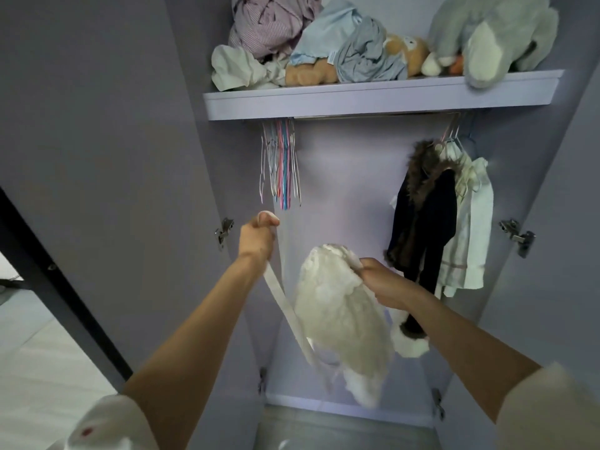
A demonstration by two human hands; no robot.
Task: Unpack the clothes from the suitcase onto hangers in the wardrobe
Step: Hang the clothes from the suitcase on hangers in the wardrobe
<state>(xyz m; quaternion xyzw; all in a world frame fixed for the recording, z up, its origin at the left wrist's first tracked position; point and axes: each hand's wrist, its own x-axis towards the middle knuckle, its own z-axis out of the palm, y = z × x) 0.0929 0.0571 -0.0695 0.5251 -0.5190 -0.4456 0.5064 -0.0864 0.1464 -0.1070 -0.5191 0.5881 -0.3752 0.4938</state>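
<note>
Landmark: the hanging rail [373, 117], which runs just under the shelf [373, 98] inside the open wardrobe [324, 196]; every place below is given from it.
Task's thing: a white lacy garment [341, 315] hangs in the air below the middle of the rail, in front of the wardrobe's back wall and not yet on a hanger.
Left hand: the left hand [258, 237], below the rail's left end, has its fingers curled round the garment's long white strap [285, 311], thumb on top; the strap runs taut down to the garment, probably pulled out so it does not tangle.
Right hand: the right hand [384, 282], below the rail's middle, pinches the bunched top edge of the garment between curled fingers and thumb, carrying its weight so the rest drapes free.
Empty hangers: a bunch of thin coloured hangers [281, 164] hangs at the rail's left end, just above the left hand, so likely the next thing to be reached for.
Already hung: a dark fur-trimmed coat [422, 219] and a white shirt [470, 228] hang at the rail's right end.
Shelf contents: above the rail lie crumpled clothes [292, 37], a grey plush toy [493, 37] and a brown plush toy [406, 50].
Suitcase: not in view.
</note>
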